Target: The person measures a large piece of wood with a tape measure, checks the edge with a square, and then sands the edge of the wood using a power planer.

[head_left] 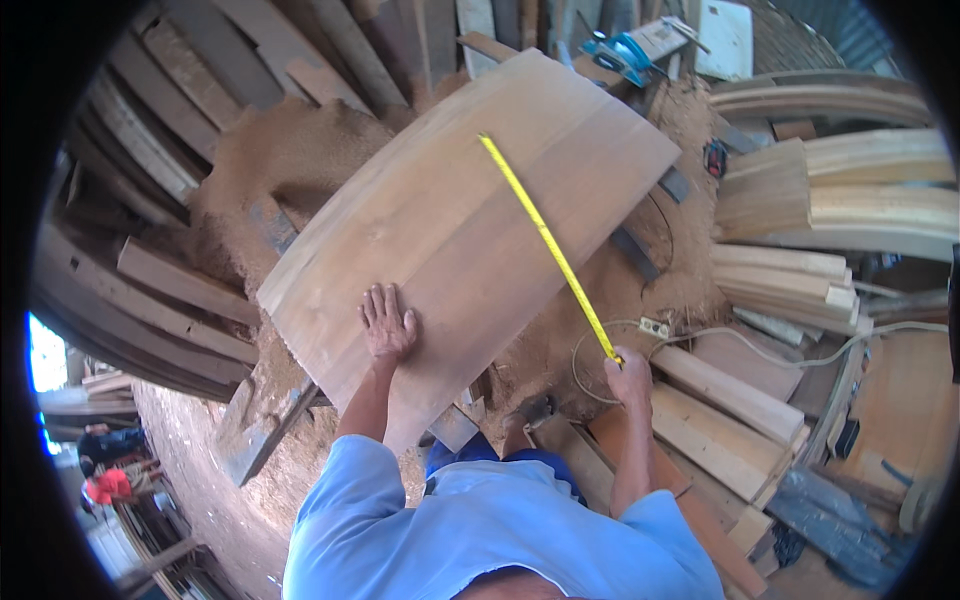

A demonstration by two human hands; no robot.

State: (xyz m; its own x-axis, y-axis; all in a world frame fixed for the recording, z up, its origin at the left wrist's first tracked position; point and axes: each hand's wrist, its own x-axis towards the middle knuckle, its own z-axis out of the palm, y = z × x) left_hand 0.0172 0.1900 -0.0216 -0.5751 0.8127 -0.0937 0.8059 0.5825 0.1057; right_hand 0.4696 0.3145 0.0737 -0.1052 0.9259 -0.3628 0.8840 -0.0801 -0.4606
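A wide wooden board [440, 215] lies tilted across a heap of sawdust in the middle. My left hand [386, 323] rests flat on its near part, fingers spread. A yellow measuring tape [545, 240] runs in a straight line across the board from its far part down past its right edge. My right hand [628, 376] grips the near end of that tape, just off the board's edge. My blue-sleeved arms come in from below.
Sawdust [290, 150] is piled at the left and far side. Stacked planks [830, 190] fill the right and the back. A blue power tool [618, 55] lies at the far end. A white power strip [654, 327] with cables lies at the right. People [105, 465] work far left.
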